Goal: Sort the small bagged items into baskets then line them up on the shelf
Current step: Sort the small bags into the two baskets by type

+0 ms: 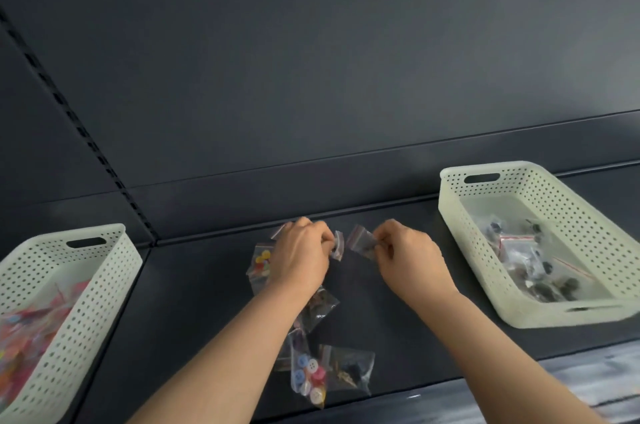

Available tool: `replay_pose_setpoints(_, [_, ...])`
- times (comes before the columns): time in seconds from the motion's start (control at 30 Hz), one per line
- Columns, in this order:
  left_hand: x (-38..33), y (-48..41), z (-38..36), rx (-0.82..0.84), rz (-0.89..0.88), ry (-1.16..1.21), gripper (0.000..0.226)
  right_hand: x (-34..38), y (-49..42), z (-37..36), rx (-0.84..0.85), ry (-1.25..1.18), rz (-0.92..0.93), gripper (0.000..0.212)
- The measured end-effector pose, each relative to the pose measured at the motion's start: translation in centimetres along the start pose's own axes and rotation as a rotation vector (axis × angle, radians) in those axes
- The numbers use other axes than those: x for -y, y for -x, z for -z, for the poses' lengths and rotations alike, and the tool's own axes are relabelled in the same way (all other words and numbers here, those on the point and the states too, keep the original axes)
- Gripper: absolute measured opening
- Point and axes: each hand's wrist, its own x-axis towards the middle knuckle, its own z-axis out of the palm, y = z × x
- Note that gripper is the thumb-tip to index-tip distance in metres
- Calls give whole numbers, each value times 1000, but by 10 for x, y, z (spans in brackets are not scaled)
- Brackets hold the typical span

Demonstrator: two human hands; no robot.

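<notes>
The left basket (86,302) ran off the view at the shelf's left end, its colourful contents a blur. The right basket (464,243) was clipped at its near corner, with dark bagged pieces inside. The left forearm partly hid a dark bag (320,305), and the left hand (301,257) covered part of a bag of bright buttons (259,266).

That hand's fingertips pinched a small clear bag (337,245). Just beside it, the right hand (405,257) pinched a second small bag (362,241). I couldn't make out what either held.

More bags lay by the front edge of the dark shelf (194,319): a mixed-button bag (310,377) touching a dark-item bag (349,371). A dark back panel (311,77) rose behind.
</notes>
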Motion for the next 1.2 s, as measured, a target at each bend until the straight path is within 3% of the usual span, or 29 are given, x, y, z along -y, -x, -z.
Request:
replay_pose_setpoints(0.17, [-42,-3,-1,73,-80,117,7,-22,-1,47,-280,0,8,11])
replay_pose_setpoints(0.27, [-79,-5,-6,93,-162,223,8,-57,3,79,-379,30,-94,17])
replay_pose_setpoints(0.43, [-146,-12,-16,49,-296,410,11,-110,14,108,-251,106,-308,35])
replay_pose_setpoints(0.67, [-205,-30,-42,160,-365,399,23,-128,25,113,-211,224,-324,29])
replay_pose_setpoints(0.83, [-174,-27,-38,93,-300,361,25,-107,17,100,-281,298,-142,27])
replay_pose_setpoints(1.0, [-97,-21,-22,96,-91,181,21,-61,0,63,-212,223,48,25])
replay_pose_setpoints(1.2, [9,-10,11,18,164,-24,27,-12,-10,9,25,192,161,28])
